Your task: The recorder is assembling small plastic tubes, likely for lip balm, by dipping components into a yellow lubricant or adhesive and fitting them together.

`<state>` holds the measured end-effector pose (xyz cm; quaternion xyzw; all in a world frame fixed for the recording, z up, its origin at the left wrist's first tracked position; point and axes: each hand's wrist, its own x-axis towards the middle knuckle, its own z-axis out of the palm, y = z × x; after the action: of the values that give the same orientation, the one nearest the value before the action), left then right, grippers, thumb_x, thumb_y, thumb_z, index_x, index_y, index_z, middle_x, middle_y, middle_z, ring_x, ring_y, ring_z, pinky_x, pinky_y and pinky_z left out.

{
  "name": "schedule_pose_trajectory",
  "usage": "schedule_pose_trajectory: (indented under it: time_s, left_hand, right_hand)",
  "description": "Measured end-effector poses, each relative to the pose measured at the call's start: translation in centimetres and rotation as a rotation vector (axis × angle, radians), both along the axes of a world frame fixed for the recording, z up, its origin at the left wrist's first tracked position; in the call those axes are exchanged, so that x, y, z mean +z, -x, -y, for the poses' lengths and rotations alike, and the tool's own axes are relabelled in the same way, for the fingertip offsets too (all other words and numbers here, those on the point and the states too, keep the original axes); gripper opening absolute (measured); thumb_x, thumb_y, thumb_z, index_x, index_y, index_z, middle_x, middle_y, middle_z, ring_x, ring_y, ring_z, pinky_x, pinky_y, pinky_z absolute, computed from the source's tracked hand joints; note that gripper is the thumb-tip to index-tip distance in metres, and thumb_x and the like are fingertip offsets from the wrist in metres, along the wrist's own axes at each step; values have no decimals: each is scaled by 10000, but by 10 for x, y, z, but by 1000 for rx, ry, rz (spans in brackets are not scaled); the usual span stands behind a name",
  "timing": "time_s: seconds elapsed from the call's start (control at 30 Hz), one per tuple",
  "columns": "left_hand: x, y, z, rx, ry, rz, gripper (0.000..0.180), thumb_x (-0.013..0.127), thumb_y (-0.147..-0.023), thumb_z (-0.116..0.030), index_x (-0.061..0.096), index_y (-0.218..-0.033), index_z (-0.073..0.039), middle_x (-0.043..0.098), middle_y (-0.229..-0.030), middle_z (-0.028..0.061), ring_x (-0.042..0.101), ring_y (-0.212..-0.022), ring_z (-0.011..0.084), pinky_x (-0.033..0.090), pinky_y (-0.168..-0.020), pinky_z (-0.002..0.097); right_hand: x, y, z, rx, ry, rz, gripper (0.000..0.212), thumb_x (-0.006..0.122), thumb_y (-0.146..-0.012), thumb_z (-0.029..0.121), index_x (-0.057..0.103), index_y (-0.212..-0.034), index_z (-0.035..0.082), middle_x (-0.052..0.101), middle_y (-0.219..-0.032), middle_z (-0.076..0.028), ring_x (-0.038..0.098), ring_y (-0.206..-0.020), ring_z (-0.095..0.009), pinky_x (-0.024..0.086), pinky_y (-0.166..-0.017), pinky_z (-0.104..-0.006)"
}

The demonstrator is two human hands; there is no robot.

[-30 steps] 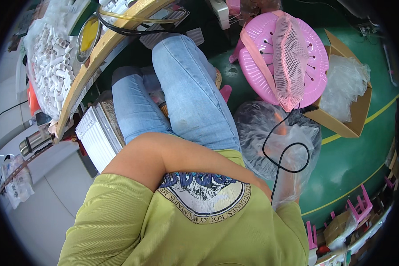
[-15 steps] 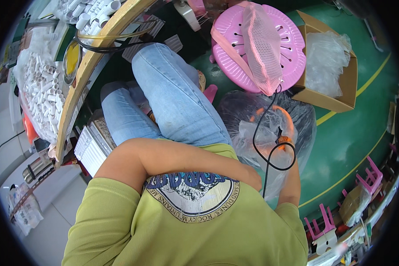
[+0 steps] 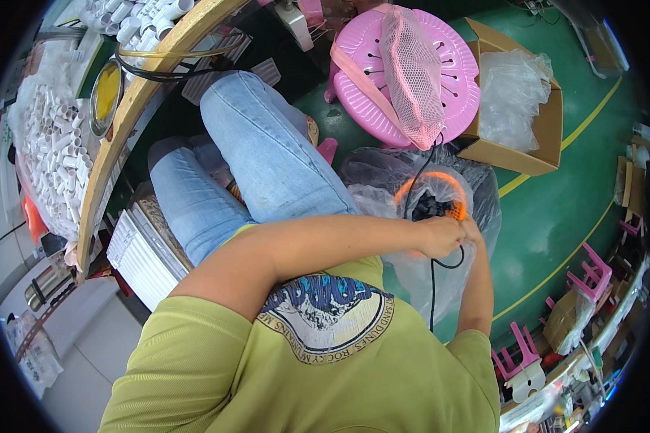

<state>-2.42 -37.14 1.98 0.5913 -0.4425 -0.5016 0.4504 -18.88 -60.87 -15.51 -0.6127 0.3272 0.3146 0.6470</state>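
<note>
Forearm (image 3: 347,238) across torso (image 3: 310,386), the left hand (image 3: 440,236) meets the right hand (image 3: 474,229) at three o'clock, fingers curled, grip unclear. A curved orange band (image 3: 458,207) adjoins crinkled translucent plastic (image 3: 451,286).

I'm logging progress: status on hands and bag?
Left hand and right hand together at orange ring, grip unclear. Clear bag crumpled. Black cord runs across bag.

Green flr (image 3: 549,231) on my R carries the pink stool (image 3: 458,79) w/ a pink mesh pouch (image 3: 410,79) lying on its seat, an open cardboard box (image 3: 550,141) just beside it, & what looks like a big clear plastic bag (image 3: 372,169) nr my thigh. On my L, the curved wood-edged tbl (image 3: 111,155) holds a bagged pile of short white tubes (image 3: 61,144), a metal dish (image 3: 101,130) w/ smth yellow in it, + more white tubes further fwd; black cords (image 3: 155,76) cross its rim.
</note>
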Motion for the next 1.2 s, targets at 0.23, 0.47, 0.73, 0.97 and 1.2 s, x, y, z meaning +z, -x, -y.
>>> schedule_pose_trajectory:
  time_s: [0.23, 0.47, 0.73, 0.97, 1.2]
  left_hand:
    - [22, -96, -46, 370, -499, 531, 159, 570, -759, -134, 643, -862, -36, 659, -933, 169, 654, -840, 332, 522, -697, 450]
    - [-34, -97, -35, -415, -1052, -81, 1161, 660, -660, -698, 224, -1411, 73, 388, -1364, 296, 553, -1105, 396, 493, -872, 425]
    - [-104, -35, -47, -958, -828, 352, 1091, 779, -634, -504, 218, -1462, -67, 415, -1398, 194, 393, -1274, 400, 376, -1000, 467]
    - [-93, -22, -38, -492, -757, -298, 292, 589, -808, -238, 652, -1001, -29, 621, -1026, 188, 596, -964, 327, 467, -798, 454]
    - [21, 5, 16, 737, -910, -1256, 287, 451, -886, -252, 589, -925, -3, 554, -839, 110, 534, -787, 238, 451, -681, 419]
  right_hand:
    - [-53, 43, 28, -194, 347, -202, 219, 485, -707, -35, 635, -862, 3, 621, -792, -71, 576, -690, -201, 447, -569, -320]
    - [-35, 30, 52, -125, 1020, 118, 268, 459, -745, -12, 624, -957, -12, 643, -744, -130, 619, -670, -302, 468, -620, -398]
    - [-41, -13, -33, 335, 1416, -162, 317, 564, -744, 49, 600, -1040, -59, 578, -1145, -231, 483, -1141, -398, 405, -931, -443]
    - [-45, -61, -39, 693, 1048, -168, 480, 435, -927, 352, 528, -1233, -6, 482, -1288, -269, 455, -1186, -434, 327, -1007, -517]
    - [-37, 9, -53, 386, 1326, 736, 226, 524, -818, 171, 583, -1005, 59, 609, -955, -149, 580, -823, -324, 475, -761, -416]
